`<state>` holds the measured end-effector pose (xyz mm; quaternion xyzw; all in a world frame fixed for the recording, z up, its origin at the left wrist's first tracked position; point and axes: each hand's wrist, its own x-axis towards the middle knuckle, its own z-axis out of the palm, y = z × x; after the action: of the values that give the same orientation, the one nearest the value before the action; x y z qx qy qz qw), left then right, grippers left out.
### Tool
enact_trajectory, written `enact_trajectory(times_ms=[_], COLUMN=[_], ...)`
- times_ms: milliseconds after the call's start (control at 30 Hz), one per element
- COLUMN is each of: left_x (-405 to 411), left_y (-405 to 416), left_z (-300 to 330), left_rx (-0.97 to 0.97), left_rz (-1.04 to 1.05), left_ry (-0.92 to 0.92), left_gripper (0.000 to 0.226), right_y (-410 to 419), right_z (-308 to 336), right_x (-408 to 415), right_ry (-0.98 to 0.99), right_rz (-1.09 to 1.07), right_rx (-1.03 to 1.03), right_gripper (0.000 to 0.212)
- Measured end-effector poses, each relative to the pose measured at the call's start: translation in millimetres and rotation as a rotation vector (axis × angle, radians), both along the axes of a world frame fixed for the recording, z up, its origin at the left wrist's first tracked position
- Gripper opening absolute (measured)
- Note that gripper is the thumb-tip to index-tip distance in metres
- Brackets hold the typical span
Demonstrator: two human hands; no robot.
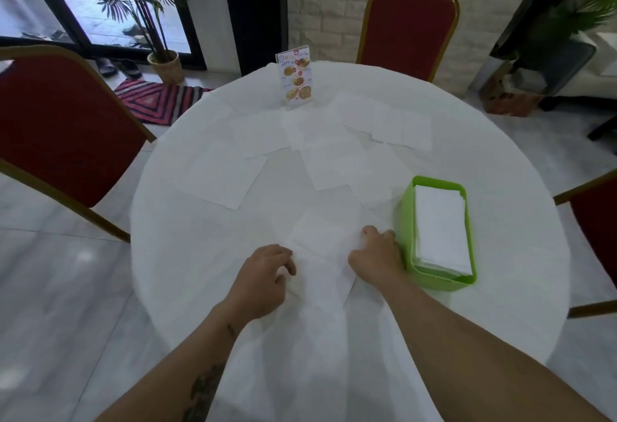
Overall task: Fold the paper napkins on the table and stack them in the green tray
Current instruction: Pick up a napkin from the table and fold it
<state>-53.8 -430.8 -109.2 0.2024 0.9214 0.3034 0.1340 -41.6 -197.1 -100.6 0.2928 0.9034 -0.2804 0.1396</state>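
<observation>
Two hands on table (187,254) press napkin (322,254): left hand (263,274) fingers curled on near-left edge, right hand (377,254) pinching right edge; green tray (405,221) of folded napkins (440,224) just right.

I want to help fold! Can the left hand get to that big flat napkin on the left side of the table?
Probably yes. The left hand rests on the napkin being folded, and nothing stands between it and the flat napkin; it lies farther out, so the arm would have to stretch.
</observation>
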Motion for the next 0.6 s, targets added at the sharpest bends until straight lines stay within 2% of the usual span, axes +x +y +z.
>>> enact_trajectory(times_ms=[67, 233, 300, 433, 533, 600], left_x=[4.2, 14.5, 16.7, 20.4, 20.6, 22.1], left_y=[-1.5, -7.7, -9.3, -11.7, -15.6, -20.2], left_z=[-0.5, -5.8, -6.4, -6.3, -6.6, -6.9], left_rx=[-0.014, -0.064, -0.065, -0.049, -0.076, -0.094], left_rz=[0.015, 0.005, 0.007, 0.036, 0.140, 0.254], left_ry=[0.069, 0.117, 0.111, 0.092, 0.091, 0.091], left_gripper=[0.032, 0.037, 0.039, 0.043, 0.044, 0.040], right_y=[1.8, -3.4, -7.0, -18.3, -30.7, -35.8], right_z=[-1.2, -1.7, 1.3, 9.2, 19.6, 21.4], right_x=[-0.4, -6.8, -5.1, 1.6, 13.6, 25.3], right_ry=[0.011, -0.006, 0.038, 0.233, 0.362, 0.274], right_rz=[0.079, 0.090, 0.096, -0.049, 0.139, 0.415], right_rx=[0.108, 0.068, 0.006, -0.214, -0.191, -0.102], right_gripper=[0.051, 0.021, 0.014, 0.009, 0.014, 0.015])
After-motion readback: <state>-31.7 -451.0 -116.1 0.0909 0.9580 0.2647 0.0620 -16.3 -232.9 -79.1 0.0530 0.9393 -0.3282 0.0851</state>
